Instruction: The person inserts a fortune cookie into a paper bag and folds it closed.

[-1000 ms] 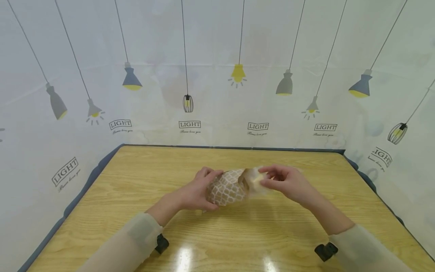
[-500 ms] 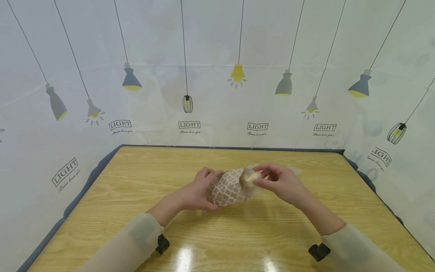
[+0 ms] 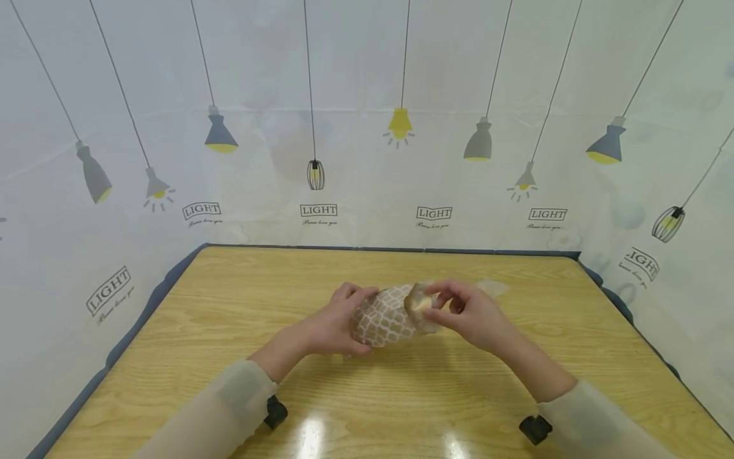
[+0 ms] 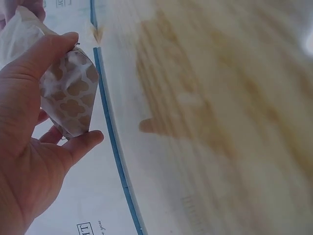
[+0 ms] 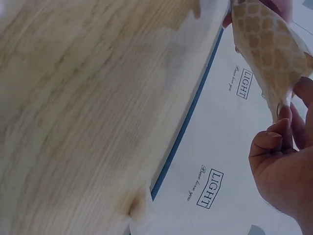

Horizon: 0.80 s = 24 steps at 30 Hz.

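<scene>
In the head view, a brown bag (image 3: 383, 319) with a white lattice print is held above the table, its mouth turned to the right. My left hand (image 3: 332, 322) grips its left end, thumb on one side and fingers on the other; the left wrist view shows the bag's corner (image 4: 73, 98) between them. At the mouth my right hand (image 3: 473, 315) pinches the bag's crumpled edge, and a pale, yellowish patch shows by the fingertips. From the right wrist, the bag (image 5: 271, 46) tapers down to the curled fingers of that hand (image 5: 283, 161). What lies inside is hidden.
A pale translucent sheet or wrapper (image 3: 493, 287) shows behind my right hand. The wooden table (image 3: 258, 274) ends at a blue edge, with a lamp-printed white curtain (image 3: 361, 146) around it. Dark wrist mounts (image 3: 535, 428) hang below both sleeves.
My right hand has moved left, closer to the bag's mouth, and the crumpled edge there has drawn in. The left hand keeps its grip in nearly the same place.
</scene>
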Each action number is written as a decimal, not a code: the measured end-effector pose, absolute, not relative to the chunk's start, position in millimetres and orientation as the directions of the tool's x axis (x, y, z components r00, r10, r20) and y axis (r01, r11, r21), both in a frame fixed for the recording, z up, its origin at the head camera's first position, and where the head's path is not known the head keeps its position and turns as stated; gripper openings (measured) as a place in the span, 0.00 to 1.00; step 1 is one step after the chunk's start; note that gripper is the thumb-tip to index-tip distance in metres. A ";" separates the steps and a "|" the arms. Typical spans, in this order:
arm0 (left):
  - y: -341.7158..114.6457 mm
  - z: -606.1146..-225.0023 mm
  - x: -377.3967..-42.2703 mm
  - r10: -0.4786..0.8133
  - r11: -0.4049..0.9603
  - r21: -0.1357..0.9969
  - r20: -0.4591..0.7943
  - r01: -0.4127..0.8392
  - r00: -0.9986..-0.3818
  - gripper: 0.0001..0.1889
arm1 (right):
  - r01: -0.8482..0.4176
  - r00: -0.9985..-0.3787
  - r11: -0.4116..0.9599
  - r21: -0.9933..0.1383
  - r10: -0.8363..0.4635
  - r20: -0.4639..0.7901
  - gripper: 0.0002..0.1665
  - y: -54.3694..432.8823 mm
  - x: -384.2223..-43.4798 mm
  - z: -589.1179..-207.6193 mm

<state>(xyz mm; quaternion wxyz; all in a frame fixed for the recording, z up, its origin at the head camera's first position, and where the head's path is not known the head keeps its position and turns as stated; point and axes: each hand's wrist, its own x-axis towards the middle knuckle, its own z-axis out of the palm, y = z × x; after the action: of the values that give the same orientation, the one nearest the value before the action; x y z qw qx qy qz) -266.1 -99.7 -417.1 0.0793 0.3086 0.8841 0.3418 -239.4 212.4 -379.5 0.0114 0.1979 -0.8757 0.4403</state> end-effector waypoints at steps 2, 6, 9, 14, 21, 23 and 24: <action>-98.2 -417.3 -266.1 0.607 0.570 0.654 0.071 0.496 -0.791 0.60 | -0.377 -0.916 0.541 -0.752 -0.340 0.214 0.18 209.3 -240.3 -383.5; -97.8 -417.2 -266.2 0.606 0.573 0.656 0.064 0.491 -0.793 0.61 | -0.406 -0.905 0.546 -0.732 -0.352 0.240 0.19 209.9 -239.8 -384.2; -100.0 -416.1 -266.6 0.592 0.582 0.659 0.059 0.477 -0.804 0.61 | -0.390 -0.912 0.539 -0.746 -0.335 0.235 0.21 218.4 -239.7 -381.6; -103.4 -416.8 -268.1 0.584 0.585 0.660 0.062 0.472 -0.809 0.61 | -0.360 -0.921 0.533 -0.766 -0.333 0.202 0.22 227.6 -241.4 -380.8; -101.4 -418.2 -268.3 0.598 0.569 0.668 0.064 0.479 -0.799 0.61 | -0.338 -0.926 0.537 -0.773 -0.339 0.169 0.21 221.1 -239.5 -383.8; -100.3 -418.2 -267.8 0.598 0.566 0.671 0.067 0.479 -0.799 0.61 | -0.327 -0.927 0.536 -0.778 -0.341 0.155 0.21 218.0 -239.5 -384.0; -99.9 -418.5 -267.8 0.598 0.564 0.672 0.069 0.480 -0.799 0.61 | -0.326 -0.927 0.538 -0.777 -0.344 0.150 0.21 216.7 -239.7 -384.0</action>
<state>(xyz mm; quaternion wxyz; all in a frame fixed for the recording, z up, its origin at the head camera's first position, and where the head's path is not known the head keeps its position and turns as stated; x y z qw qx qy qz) -267.8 -99.9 -418.5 0.0834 0.3060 0.8804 0.3525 -239.7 216.7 -384.0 -0.0103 0.1909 -0.8769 0.4410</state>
